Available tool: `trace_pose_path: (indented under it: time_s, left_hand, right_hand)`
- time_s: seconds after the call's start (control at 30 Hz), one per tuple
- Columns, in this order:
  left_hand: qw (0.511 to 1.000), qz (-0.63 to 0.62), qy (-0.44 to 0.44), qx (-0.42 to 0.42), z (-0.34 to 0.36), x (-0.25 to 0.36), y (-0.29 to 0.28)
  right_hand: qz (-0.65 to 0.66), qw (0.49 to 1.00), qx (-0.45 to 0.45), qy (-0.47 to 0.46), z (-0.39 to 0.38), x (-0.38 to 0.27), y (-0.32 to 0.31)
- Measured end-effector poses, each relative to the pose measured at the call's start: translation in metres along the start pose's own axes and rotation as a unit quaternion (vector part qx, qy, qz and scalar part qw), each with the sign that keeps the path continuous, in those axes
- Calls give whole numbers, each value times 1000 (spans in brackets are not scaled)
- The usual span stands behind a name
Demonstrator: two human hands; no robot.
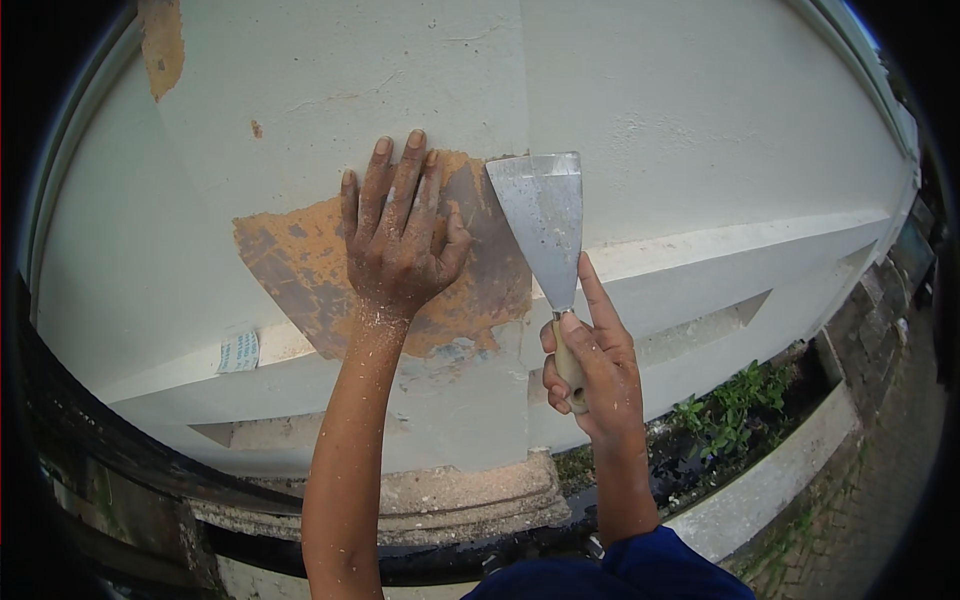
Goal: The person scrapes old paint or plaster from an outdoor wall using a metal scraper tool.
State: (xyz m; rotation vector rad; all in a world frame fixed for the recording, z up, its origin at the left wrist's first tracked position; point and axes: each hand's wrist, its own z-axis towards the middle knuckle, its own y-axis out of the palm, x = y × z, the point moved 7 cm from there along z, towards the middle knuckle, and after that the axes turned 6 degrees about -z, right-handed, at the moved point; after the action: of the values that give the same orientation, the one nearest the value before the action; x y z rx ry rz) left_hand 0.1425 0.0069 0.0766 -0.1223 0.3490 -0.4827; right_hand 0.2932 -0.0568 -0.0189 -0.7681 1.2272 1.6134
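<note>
My left hand (403,225) lies against the wall with its fingers stretched upward, over a bare patch (300,255) where the paint is gone and orange-brown and grey show. White dust and flakes cling to that hand and forearm. In my right hand (600,365) is a putty knife (545,215), gripped by its pale handle with the index finger laid along it. Its wide metal blade points up, its edge beside the upper right corner of the bare patch. Whether the blade touches the wall I cannot tell.
A ledge (740,245) juts from the white wall (640,100), with a small printed paper packet (239,352) on its left part. Another peeled strip (162,45) shows at upper left. Below run a dark ditch (690,470) with green plants (740,405) and a concrete curb (780,480).
</note>
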Motion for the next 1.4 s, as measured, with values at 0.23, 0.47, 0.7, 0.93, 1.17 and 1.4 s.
trace_pose_path:
  time_s: [0.23,0.47,0.7,0.93,1.17,1.4]
  left_hand:
    - [1000,-23,8,11,-2,3,-3]
    - [1000,-14,4,14,-1,3,-2]
    - [1000,-12,-2,17,0,0,-5]
    - [1000,-5,-21,13,-2,-2,-2]
    - [1000,-17,-15,16,-1,0,-2]
    - [1000,-15,-4,25,1,2,-5]
  right_hand:
    - [-14,1000,20,14,-9,7,-3]
    - [28,999,5,23,-7,0,-2]
    - [0,1000,14,12,-5,-6,6]
    - [25,1000,18,3,0,-8,9]
    - [25,999,21,12,-1,-4,3]
    - [4,1000,25,12,-2,-7,1]
